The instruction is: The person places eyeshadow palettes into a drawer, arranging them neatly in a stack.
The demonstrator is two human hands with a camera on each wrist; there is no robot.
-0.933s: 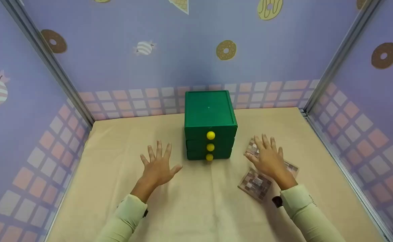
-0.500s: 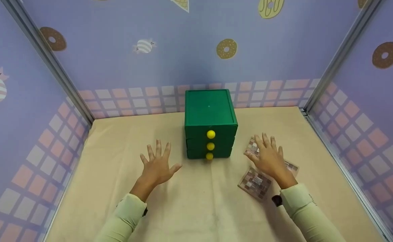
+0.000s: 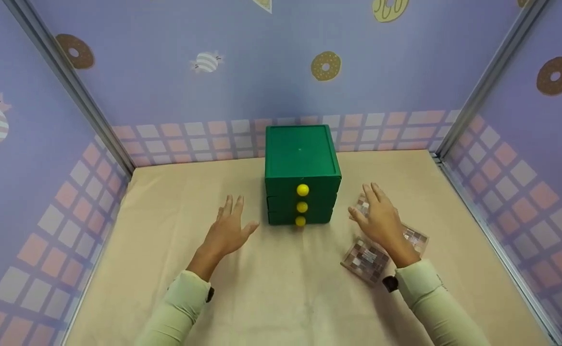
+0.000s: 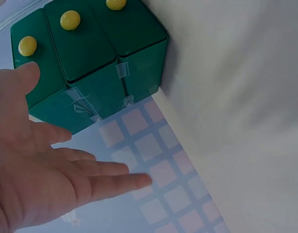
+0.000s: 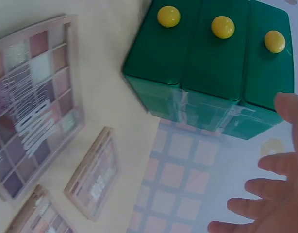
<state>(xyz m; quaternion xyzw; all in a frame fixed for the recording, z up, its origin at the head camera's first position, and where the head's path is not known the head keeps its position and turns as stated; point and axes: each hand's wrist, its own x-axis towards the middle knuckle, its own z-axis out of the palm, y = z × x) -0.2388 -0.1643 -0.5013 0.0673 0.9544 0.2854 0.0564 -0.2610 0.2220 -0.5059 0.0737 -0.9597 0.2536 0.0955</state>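
Observation:
A green three-drawer box (image 3: 302, 154) with yellow knobs (image 3: 302, 190) on its front stands at the back middle of the table. All its drawers are closed. My left hand (image 3: 225, 233) hovers to the left of the box, fingers extended and holding nothing. On the other side, my right hand (image 3: 381, 221) is held above three eyeshadow palettes, its fingers also extended and nothing in them. The front palette (image 3: 365, 259) shows whole in the head view; the right palette (image 3: 414, 239) and the back palette (image 3: 362, 204) are partly hidden by that hand. Both hands are apart from the box.
A beige cloth (image 3: 271, 288) covers the table. Patterned purple walls (image 3: 165, 96) enclose it at the back and both sides, with metal posts (image 3: 492, 77) in the corners. In the wrist views, clear tape (image 5: 180, 104) runs along the box's side.
Both hands have turned from palms down toward palms facing inward, and their spread fingers have come closer together. The head view has shifted slightly. The box and palettes stay in place.

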